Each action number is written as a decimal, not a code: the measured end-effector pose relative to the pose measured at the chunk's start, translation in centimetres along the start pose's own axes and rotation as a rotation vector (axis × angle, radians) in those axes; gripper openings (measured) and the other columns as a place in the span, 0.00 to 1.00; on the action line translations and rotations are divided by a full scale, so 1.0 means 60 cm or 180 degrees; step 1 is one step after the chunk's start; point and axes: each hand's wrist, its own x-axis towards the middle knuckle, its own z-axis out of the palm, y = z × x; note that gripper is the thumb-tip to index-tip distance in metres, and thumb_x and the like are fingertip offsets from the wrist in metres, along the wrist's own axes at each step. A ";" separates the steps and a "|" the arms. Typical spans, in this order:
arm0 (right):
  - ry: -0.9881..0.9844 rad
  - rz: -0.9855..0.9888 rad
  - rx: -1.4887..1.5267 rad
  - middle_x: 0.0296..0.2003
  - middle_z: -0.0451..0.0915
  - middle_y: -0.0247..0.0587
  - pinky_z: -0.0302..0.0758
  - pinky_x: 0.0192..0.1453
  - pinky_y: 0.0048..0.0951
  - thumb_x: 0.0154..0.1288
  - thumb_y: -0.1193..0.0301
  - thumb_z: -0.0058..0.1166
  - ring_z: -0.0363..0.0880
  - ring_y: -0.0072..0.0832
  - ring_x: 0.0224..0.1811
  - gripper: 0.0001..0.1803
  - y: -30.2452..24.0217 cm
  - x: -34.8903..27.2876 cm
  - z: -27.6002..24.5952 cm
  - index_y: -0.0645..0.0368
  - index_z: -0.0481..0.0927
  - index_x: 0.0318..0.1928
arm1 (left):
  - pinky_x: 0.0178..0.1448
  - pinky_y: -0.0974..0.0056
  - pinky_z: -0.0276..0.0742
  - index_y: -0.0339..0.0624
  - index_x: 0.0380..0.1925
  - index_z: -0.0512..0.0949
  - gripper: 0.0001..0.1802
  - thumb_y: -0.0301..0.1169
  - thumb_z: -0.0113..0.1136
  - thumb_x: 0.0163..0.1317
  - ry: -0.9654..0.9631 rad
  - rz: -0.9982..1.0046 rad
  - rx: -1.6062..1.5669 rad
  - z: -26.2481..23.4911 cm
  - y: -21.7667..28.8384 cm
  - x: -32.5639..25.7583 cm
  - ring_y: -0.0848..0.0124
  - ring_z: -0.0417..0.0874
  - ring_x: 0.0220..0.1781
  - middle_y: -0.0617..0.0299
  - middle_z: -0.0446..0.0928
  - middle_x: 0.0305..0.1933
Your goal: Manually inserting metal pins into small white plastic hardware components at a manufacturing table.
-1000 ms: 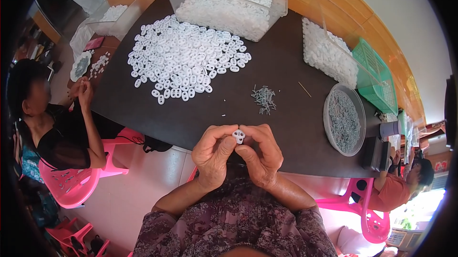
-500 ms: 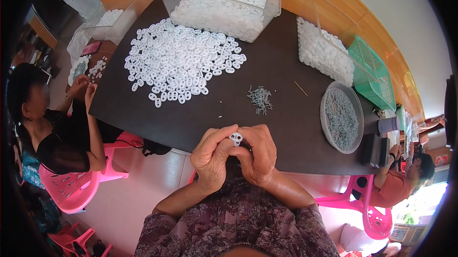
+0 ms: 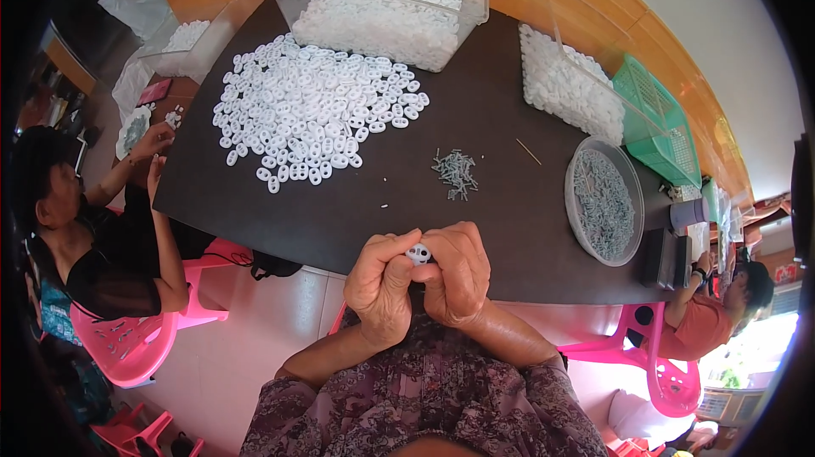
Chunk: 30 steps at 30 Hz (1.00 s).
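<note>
White piece [image 3: 417, 254] with dark holes pinched between fingertips of left hand [image 3: 379, 287] and right hand [image 3: 457, 277], above near edge of surface [image 3: 509, 228]. Loosened pinch could drop it past that edge onto floor [image 3: 276, 321]; careless reach could scatter small grey pieces [image 3: 456, 173], loosely piled farther in from same edge.
</note>
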 end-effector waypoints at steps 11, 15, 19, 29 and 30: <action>0.0021 -0.0032 -0.0090 0.29 0.77 0.43 0.71 0.29 0.32 0.50 0.76 0.64 0.74 0.37 0.27 0.15 0.012 -0.002 0.010 0.68 0.76 0.38 | 0.38 0.75 0.63 0.32 0.43 0.75 0.12 0.32 0.52 0.70 0.0193 0.0098 0.0297 0.012 -0.009 0.005 0.81 0.65 0.32 0.68 0.69 0.30; 0.0047 -0.0050 -0.0190 0.29 0.76 0.43 0.71 0.29 0.33 0.49 0.77 0.64 0.74 0.37 0.26 0.15 0.010 0.002 0.007 0.68 0.76 0.37 | 0.38 0.75 0.63 0.32 0.42 0.76 0.09 0.28 0.51 0.70 0.0184 0.0136 0.0249 0.016 -0.009 0.007 0.81 0.66 0.32 0.67 0.69 0.31; 0.0098 0.0128 -0.0006 0.33 0.78 0.46 0.73 0.33 0.34 0.53 0.81 0.59 0.76 0.38 0.30 0.11 0.003 -0.006 -0.001 0.67 0.77 0.38 | 0.41 0.74 0.68 0.31 0.44 0.77 0.10 0.20 0.47 0.68 0.0094 -0.0093 0.0354 0.012 0.001 0.001 0.77 0.71 0.35 0.63 0.73 0.35; 0.0245 0.0345 -0.0847 0.28 0.79 0.42 0.72 0.33 0.28 0.52 0.81 0.60 0.77 0.32 0.29 0.04 0.083 0.074 -0.136 0.63 0.81 0.31 | 0.40 0.71 0.75 0.31 0.54 0.71 0.17 0.29 0.52 0.69 -0.0487 -0.0901 0.0378 -0.013 0.003 0.034 0.74 0.79 0.35 0.57 0.79 0.38; 0.0306 0.0468 -0.1014 0.29 0.79 0.40 0.72 0.34 0.26 0.54 0.82 0.58 0.75 0.28 0.28 0.04 0.101 0.100 -0.157 0.64 0.80 0.32 | 0.40 0.71 0.75 0.31 0.54 0.71 0.17 0.29 0.52 0.69 -0.0431 -0.0883 0.0437 -0.028 -0.002 0.038 0.74 0.79 0.35 0.57 0.79 0.38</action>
